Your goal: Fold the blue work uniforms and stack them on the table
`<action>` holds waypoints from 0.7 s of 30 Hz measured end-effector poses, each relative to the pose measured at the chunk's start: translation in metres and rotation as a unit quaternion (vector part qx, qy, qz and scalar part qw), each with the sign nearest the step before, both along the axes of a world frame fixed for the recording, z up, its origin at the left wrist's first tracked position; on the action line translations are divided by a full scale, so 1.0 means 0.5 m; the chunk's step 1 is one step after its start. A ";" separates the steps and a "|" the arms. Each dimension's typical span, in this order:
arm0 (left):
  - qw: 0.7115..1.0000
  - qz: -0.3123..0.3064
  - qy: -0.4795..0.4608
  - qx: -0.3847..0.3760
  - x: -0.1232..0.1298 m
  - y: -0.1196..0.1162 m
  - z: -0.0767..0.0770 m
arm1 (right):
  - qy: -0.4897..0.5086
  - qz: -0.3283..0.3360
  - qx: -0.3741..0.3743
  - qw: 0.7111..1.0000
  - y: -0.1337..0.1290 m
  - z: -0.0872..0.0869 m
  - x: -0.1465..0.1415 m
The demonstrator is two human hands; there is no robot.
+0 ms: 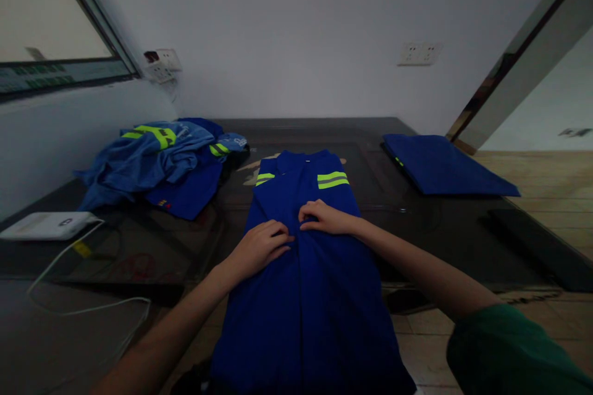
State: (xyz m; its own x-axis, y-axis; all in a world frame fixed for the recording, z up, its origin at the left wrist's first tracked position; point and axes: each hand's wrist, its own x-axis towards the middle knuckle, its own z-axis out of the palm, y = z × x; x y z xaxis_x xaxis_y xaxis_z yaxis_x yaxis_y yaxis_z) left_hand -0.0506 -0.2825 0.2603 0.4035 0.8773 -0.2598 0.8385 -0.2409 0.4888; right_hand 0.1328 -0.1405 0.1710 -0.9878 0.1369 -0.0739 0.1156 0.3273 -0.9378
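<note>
A blue work jacket [338,284] with yellow-green and grey reflective bands lies front up before me. Its collar points to the far side, and its lower part hangs over the table's near edge toward me. At the middle of the front, my left hand [265,245] has its fingers curled on the cloth left of the front edge. My right hand [324,218] sits slightly farther up, fingers bent and pinching the cloth just right of that edge. The fingertips of both hands are close together, and the sleeves are mostly hidden.
On the dark glossy table [287,128], a crumpled pile of blue clothes [152,157] lies left and a neatly folded blue garment [449,163] right. A white device [49,226] with a white cable [50,265] is at the left edge. Wall sockets [419,54] are behind.
</note>
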 end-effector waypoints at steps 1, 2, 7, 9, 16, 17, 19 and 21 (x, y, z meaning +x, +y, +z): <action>1.000 0.004 -0.006 -0.012 0.001 0.000 0.002 | -0.001 0.000 0.009 1.000 -0.003 -0.002 0.000; 1.000 0.008 -0.010 -0.022 0.002 0.000 0.004 | -0.001 -0.001 0.019 1.000 -0.005 -0.003 0.001; 0.997 0.049 -0.002 -0.062 0.020 0.006 0.016 | 0.004 -0.027 0.053 0.998 -0.014 0.000 0.007; 0.996 0.055 0.005 -0.070 0.026 0.006 0.018 | 0.000 -0.033 0.062 0.998 -0.017 0.005 0.009; 0.996 0.046 -0.022 -0.075 0.025 0.011 0.018 | -0.025 -0.040 0.197 0.979 -0.037 0.017 0.007; 0.996 0.049 -0.029 -0.073 0.025 0.014 0.017 | -0.024 -0.038 0.209 0.977 -0.039 0.017 0.007; 0.995 0.074 -0.033 -0.066 0.029 0.020 0.014 | -0.027 -0.030 0.219 0.975 -0.041 0.014 0.008; 0.994 0.097 -0.028 -0.045 0.036 0.024 0.008 | -0.033 -0.025 0.217 0.975 -0.041 0.012 0.009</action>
